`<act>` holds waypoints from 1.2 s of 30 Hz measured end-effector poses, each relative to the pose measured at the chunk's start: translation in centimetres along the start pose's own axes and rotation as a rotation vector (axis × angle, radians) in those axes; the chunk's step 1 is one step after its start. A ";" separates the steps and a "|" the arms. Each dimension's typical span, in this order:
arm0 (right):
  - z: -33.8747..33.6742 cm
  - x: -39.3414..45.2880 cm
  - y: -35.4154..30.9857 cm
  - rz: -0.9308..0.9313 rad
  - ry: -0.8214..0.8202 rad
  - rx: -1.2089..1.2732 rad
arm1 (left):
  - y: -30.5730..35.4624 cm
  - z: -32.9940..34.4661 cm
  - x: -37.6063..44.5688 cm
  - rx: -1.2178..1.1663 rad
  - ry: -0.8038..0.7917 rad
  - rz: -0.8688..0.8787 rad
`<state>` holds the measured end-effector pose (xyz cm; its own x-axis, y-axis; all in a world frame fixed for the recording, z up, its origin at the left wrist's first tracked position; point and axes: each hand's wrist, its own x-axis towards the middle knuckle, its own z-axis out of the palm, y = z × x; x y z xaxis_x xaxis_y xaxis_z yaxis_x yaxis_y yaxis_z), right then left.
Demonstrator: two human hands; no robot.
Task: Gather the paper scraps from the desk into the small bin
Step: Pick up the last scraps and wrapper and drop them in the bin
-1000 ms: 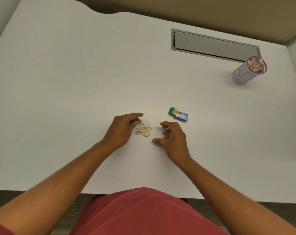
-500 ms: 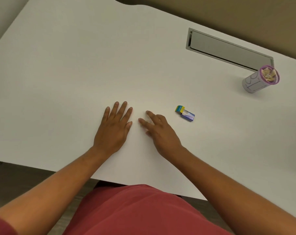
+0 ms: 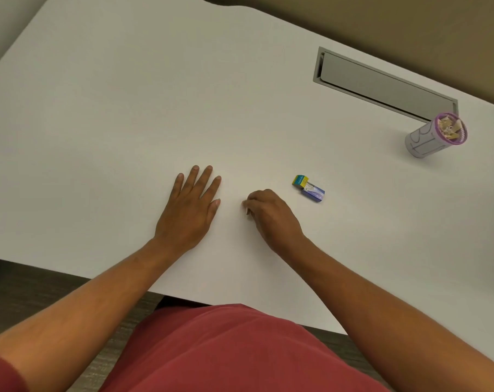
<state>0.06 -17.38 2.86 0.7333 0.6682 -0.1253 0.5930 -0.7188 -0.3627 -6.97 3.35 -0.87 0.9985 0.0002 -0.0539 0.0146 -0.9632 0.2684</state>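
No loose paper scraps show on the white desk [image 3: 126,108]. My right hand [image 3: 271,213] rests on the desk at centre with its fingers curled shut over the spot where the scrap pile lay; a pale bit shows at the fingertips, and the rest is hidden inside the fist. About a hand's width to its left, my left hand [image 3: 192,205] lies flat, palm down, fingers apart and holding nothing. The small bin [image 3: 422,141], a grey cylinder with a purple rim, stands far right and holds tan paper scraps [image 3: 451,127].
A small blue and yellow box [image 3: 308,188] lies just right of my right hand. A grey cable flap [image 3: 381,86] is set into the desk at the back right, next to the bin. The desk's front edge runs close to my red shirt.
The scrap pile that lay between my hands is gone from sight. My right hand went flat over it, then curled shut. My left hand flattened and stays flat.
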 end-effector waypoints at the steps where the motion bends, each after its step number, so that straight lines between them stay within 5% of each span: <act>1: 0.0 0.3 0.1 0.068 0.053 0.075 | 0.0 -0.1 0.0 -0.012 0.005 -0.002; 7: -2.3 0.9 2.3 0.772 0.330 1.026 | 1.1 -0.6 -0.3 -0.222 0.131 -0.066; 13: -6.7 -1.7 6.4 0.909 0.443 1.677 | 4.7 -0.9 1.2 -0.358 0.093 -0.039; 24: -10.2 -7.0 12.8 0.972 0.593 1.924 | 14.5 -1.3 12.0 -0.407 -0.270 0.192; 36: -15.1 -11.4 23.5 0.874 0.568 1.969 | 19.6 -2.2 17.2 -0.544 0.026 -0.090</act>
<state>10.69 -44.76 9.67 0.7558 0.0168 -0.6546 -0.5480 0.5635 -0.6182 10.57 -14.89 5.57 0.9930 0.0893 -0.0775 0.1176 -0.6811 0.7227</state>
